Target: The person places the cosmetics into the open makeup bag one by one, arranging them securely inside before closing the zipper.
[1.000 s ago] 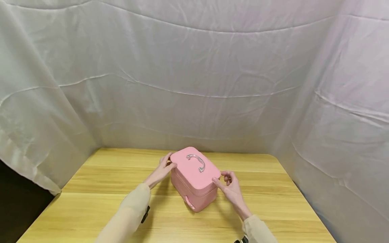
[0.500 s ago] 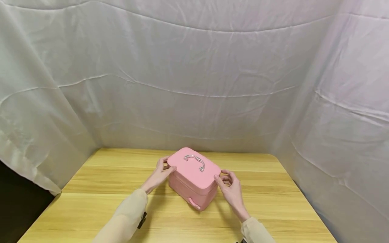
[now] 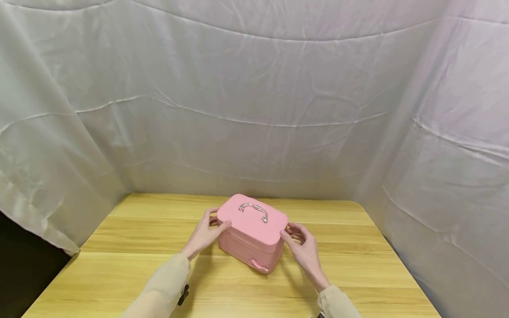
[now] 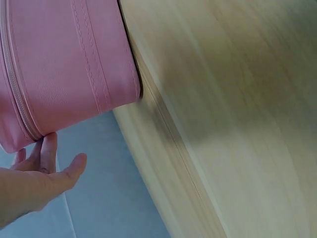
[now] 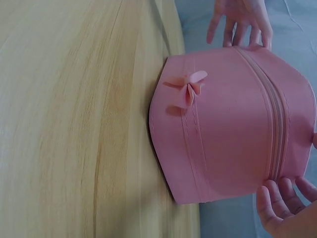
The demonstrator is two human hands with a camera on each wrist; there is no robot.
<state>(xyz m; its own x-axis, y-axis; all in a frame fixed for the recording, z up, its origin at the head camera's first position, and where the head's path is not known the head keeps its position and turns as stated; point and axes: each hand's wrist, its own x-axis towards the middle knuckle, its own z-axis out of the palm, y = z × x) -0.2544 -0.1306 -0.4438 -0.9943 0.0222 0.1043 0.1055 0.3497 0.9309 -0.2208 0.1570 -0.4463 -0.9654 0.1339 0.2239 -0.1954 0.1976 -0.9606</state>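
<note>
A pink zipped makeup case [image 3: 251, 224] with a silver handle [image 3: 254, 211] on its closed lid stands at an angle on the table. At its left end my left hand [image 3: 204, 232] grips the lid's edge, thumb on top and fingers round the side; in the left wrist view some fingertips touch the side by the zip [image 4: 17, 84]. My right hand [image 3: 305, 249] holds the right corner, its thumb at the lid's edge and its bent fingers against the side, just by the zip in the right wrist view. A small pink bow [image 5: 189, 89] sits low on the case.
The light wooden table [image 3: 131, 247] carries the case near its back edge. Pale grey cloth [image 3: 254, 150] hangs behind and at both sides. A dark area [image 3: 28, 265] lies past the table at the left.
The case has turned counterclockwise, as seen from above, so its long side faces me more. My left hand has come left and slightly nearer with it; my right hand has stayed at its corner.
</note>
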